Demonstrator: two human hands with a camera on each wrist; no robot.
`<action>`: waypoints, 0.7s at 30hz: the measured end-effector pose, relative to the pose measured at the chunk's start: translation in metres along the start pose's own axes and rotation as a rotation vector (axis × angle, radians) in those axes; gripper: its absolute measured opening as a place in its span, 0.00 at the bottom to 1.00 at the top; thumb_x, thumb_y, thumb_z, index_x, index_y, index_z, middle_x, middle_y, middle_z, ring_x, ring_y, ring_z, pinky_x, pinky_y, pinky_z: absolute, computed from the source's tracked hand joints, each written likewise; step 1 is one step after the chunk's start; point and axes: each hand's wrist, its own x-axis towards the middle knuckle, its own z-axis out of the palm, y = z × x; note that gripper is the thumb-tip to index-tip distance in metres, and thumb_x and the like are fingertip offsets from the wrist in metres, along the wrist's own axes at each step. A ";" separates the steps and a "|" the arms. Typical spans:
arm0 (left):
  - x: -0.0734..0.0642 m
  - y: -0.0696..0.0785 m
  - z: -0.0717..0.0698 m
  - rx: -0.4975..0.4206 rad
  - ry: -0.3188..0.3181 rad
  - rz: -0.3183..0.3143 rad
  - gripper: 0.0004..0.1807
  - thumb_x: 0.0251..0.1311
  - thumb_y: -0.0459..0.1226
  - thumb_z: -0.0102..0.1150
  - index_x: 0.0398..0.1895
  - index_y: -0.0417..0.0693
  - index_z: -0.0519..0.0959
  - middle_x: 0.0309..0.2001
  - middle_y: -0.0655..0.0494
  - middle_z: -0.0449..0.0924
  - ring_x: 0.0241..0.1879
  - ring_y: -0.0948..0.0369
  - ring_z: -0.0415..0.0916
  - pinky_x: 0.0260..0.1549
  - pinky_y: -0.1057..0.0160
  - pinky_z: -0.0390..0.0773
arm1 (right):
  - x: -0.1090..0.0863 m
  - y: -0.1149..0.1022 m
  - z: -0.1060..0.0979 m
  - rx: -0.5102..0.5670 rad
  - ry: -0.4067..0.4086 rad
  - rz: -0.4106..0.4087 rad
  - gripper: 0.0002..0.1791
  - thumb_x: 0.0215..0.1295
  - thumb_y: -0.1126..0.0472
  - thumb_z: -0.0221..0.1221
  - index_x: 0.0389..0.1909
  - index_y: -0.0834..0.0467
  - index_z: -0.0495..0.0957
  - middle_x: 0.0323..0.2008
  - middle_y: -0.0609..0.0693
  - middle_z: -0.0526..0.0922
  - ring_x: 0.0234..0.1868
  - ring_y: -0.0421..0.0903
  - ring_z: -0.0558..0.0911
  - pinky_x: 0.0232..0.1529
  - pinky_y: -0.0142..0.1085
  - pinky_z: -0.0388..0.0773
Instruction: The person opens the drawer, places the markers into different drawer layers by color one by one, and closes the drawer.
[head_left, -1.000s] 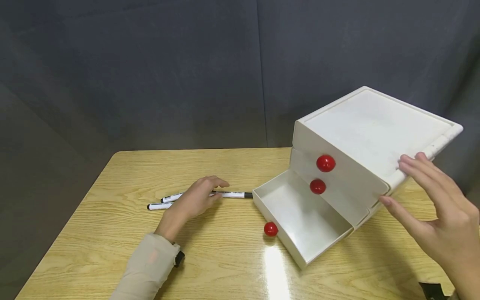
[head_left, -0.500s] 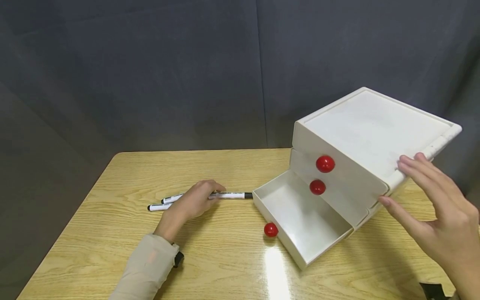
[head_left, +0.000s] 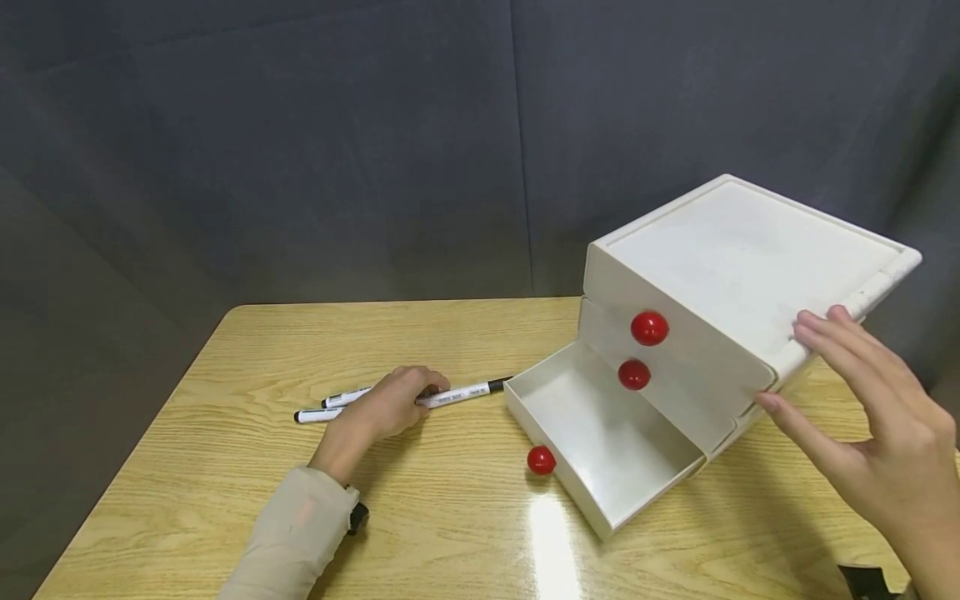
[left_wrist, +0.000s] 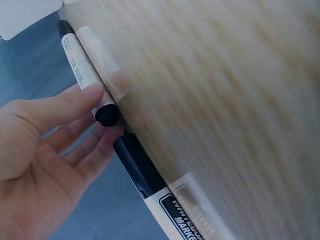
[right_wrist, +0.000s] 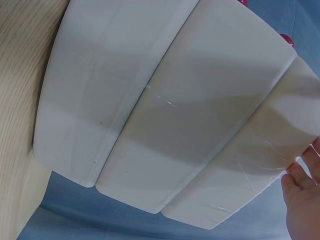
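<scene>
My left hand (head_left: 390,404) pinches a white whiteboard marker (head_left: 463,393) near one end. In the left wrist view the thumb lies on the marker (left_wrist: 80,62) and the other fingers are behind it. The marker's far black end points at the corner of the pulled-out bottom drawer (head_left: 566,483). My right hand (head_left: 888,425) rests on the near top edge of the white drawer cabinet (head_left: 750,258), fingertips on top and thumb at the front corner. The right wrist view shows the cabinet's side (right_wrist: 175,110) and part of that hand (right_wrist: 302,200).
Two more whiteboard markers lie left of my left hand, one nearer (head_left: 317,415) and one farther (head_left: 341,398). Red knobs mark the drawers: the upper two (head_left: 649,328) on shut drawers, the lowest (head_left: 541,460) on the open one. A dark curtain (head_left: 375,150) hangs behind the table.
My left thumb and fingers have closed on the marker. It has turned slightly, its far end swinging away from me. The right hand and cabinet stay nearly still.
</scene>
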 end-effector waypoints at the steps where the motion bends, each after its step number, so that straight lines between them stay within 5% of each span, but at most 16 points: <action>1: 0.001 -0.001 0.000 0.008 0.004 0.009 0.15 0.63 0.24 0.58 0.49 0.46 0.83 0.46 0.53 0.83 0.44 0.59 0.77 0.43 0.59 0.79 | 0.000 0.000 0.000 0.001 0.001 0.001 0.40 0.62 0.34 0.61 0.48 0.73 0.81 0.52 0.63 0.85 0.66 0.44 0.77 0.70 0.30 0.69; 6: 0.001 -0.003 0.000 0.053 0.024 0.038 0.11 0.62 0.25 0.60 0.42 0.46 0.84 0.40 0.55 0.83 0.38 0.62 0.73 0.40 0.60 0.77 | 0.000 0.000 0.000 0.003 -0.001 0.003 0.40 0.62 0.35 0.61 0.48 0.73 0.81 0.52 0.63 0.84 0.66 0.43 0.77 0.70 0.30 0.69; 14: -0.002 -0.003 -0.001 -0.002 0.037 -0.027 0.16 0.63 0.25 0.59 0.53 0.43 0.82 0.51 0.48 0.83 0.46 0.58 0.78 0.44 0.59 0.80 | -0.001 0.000 -0.001 0.010 -0.004 0.008 0.40 0.62 0.35 0.61 0.48 0.73 0.81 0.52 0.62 0.85 0.66 0.44 0.76 0.70 0.31 0.69; 21: -0.004 -0.005 -0.003 -0.020 0.064 -0.005 0.14 0.62 0.26 0.60 0.50 0.44 0.83 0.48 0.50 0.83 0.37 0.60 0.72 0.36 0.62 0.75 | -0.001 0.000 -0.001 0.013 -0.007 0.014 0.40 0.62 0.35 0.61 0.48 0.73 0.81 0.53 0.62 0.84 0.66 0.44 0.76 0.70 0.31 0.69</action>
